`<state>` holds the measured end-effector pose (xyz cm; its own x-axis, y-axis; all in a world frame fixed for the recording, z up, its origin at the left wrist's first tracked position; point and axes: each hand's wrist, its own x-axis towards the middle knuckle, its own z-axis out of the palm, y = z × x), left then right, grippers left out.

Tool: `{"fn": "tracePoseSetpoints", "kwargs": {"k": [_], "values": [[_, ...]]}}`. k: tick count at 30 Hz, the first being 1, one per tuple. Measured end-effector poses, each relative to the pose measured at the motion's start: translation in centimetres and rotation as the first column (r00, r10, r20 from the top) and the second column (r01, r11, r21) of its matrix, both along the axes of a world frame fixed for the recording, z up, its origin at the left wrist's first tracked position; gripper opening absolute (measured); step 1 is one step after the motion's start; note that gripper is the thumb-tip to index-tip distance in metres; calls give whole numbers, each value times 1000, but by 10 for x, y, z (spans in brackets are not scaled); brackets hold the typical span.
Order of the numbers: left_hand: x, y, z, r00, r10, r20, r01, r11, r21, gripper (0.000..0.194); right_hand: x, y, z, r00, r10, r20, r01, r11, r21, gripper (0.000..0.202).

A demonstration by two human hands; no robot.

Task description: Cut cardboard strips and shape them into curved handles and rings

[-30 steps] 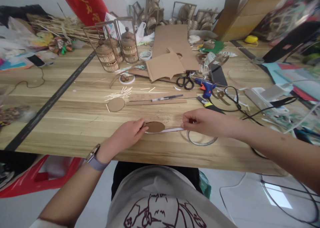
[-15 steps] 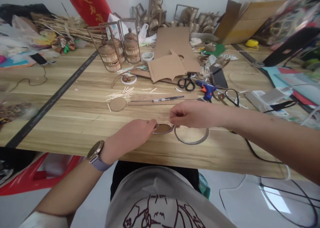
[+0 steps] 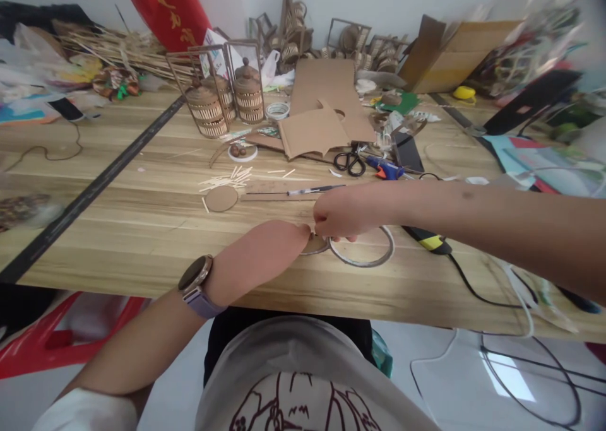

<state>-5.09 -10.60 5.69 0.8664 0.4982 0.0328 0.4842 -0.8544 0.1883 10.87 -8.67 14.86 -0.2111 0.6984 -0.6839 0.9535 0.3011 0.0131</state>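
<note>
My left hand (image 3: 277, 245), with a watch (image 3: 195, 273) on its wrist, is closed in a pinch at the left rim of a small brown disc (image 3: 316, 244). What its fingertips hold is too small to name. From the right my right hand (image 3: 338, 213) reaches over the far side of that disc, its fingers pressed together and close to my left fingertips. Anything between them is hidden. A larger pale ring (image 3: 363, 264) lies on the table, right beside the disc and partly under my right hand and wrist.
Behind the hands lie a pen (image 3: 315, 190), a cardboard circle (image 3: 221, 199), thin sticks (image 3: 231, 177), black scissors (image 3: 350, 161) and a blue glue gun (image 3: 386, 168). Small bamboo lanterns (image 3: 206, 110) stand farther back. A black and yellow tool (image 3: 430, 240) lies under my right forearm.
My left hand has moved right over the disc, and my right hand has shifted slightly left, so the fingertips are nearer each other. A black and yellow tool now shows below my right forearm.
</note>
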Motion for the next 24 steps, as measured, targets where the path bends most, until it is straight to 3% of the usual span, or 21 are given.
{"fn": "tracePoseSetpoints", "kwargs": {"k": [3,5,8,10,11,13,15,16,18,19,20,22,24], "values": [[-4,7,7,996,62,-57,-65,996,-58,24,11,1,0,998,-31,-61,29,999,-28,22],[-15,19,9,985,148,-84,-155,984,-92,21,26,1,-4,975,-57,-215,44,997,-68,18],[-40,41,6,965,254,-70,-262,954,-147,22,51,-2,-13,863,-179,-473,85,973,-213,13],[-55,52,3,934,352,-54,-353,894,-277,27,62,-5,-20,784,-276,-556,131,949,-287,12],[-60,55,2,898,440,21,-416,863,-287,32,66,-7,-23,752,-315,-579,153,938,-312,13],[-63,53,3,747,631,209,-605,776,-179,47,68,-10,-28,708,-351,-613,180,929,-324,17],[-53,44,6,612,669,422,-736,677,-7,51,66,-12,-33,686,-339,-643,180,936,-302,18],[-45,37,8,629,622,466,-715,698,33,48,65,-12,-36,679,-325,-658,172,942,-288,18],[-24,25,11,748,469,470,-544,838,29,34,62,-11,-40,670,-294,-681,146,953,-267,18],[-13,20,12,824,375,424,-400,916,-32,30,61,-11,-42,663,-282,-693,136,956,-258,17],[-3,17,12,880,301,367,-265,953,-146,29,61,-10,-44,653,-270,-707,132,960,-245,17],[13,16,9,935,217,281,-87,908,-410,30,62,-10,-47,632,-238,-738,130,971,-201,17],[23,19,4,941,215,260,-33,826,-563,30,65,-10,-49,622,-179,-762,129,984,-126,19]]}}
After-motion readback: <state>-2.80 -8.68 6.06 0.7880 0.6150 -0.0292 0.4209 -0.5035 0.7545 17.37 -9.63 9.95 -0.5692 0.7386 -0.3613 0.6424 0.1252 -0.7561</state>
